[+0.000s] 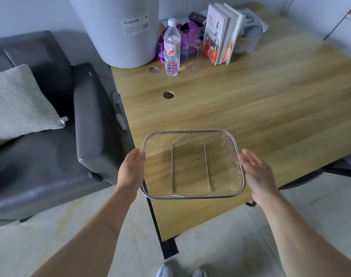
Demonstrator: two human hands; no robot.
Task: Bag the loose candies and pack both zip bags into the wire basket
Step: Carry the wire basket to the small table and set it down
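Basket (192, 164) sits at the near corner of the wooden surface (270, 100), nothing in it. Left hand (130, 170) and right hand (256, 172) press flat against its short sides, fingers open and straight, not curled round the rim. Water bottle (172, 47) stands far back.

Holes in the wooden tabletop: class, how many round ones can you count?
2. One hole sits by the water bottle near the far edge; the other hole lies nearer. More may hide behind the books.
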